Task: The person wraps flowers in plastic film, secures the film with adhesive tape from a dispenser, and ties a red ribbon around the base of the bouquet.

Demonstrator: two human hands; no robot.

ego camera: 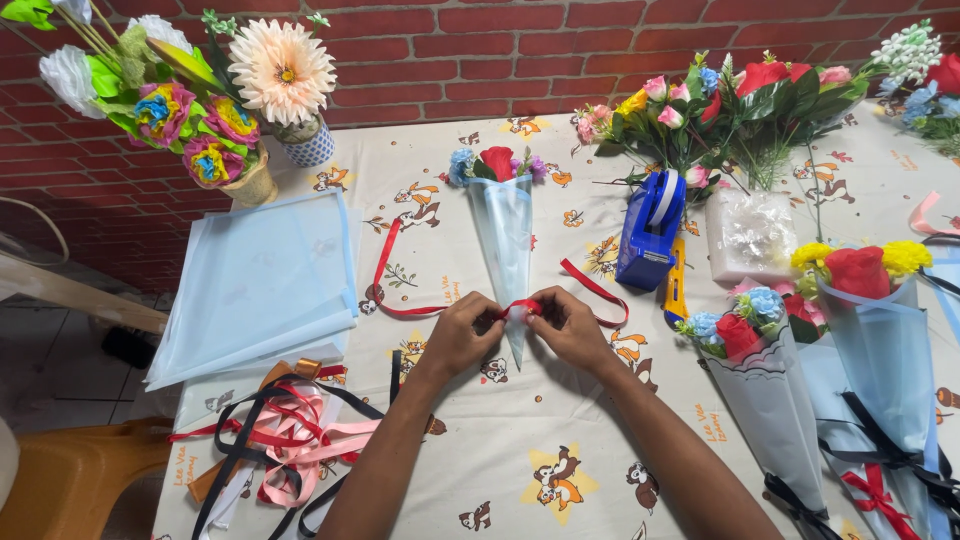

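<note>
Counts on the desk [560,420]

Three wrapped bouquets: one small cone [503,235] and two larger ones [770,390] [880,340]. Two flower pots [250,185] [312,145], one blue tape dispenser [648,232], one stack of pale blue wrapping sheets [265,280], two hands [462,335] [572,328].

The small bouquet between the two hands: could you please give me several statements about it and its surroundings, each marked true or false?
1. Both hands, left hand and right hand, pinch a red ribbon at the narrow lower part of the pale blue cone bouquet. True.
2. The ribbon is black. False: it is red.
3. A blue tape dispenser stands to the right of the bouquet. True.
4. The stack of pale blue wrapping sheets lies to the right of the bouquet. False: it lies to the left.
5. The bouquet stands upright in a vase. False: it lies flat on the tablecloth.
</note>
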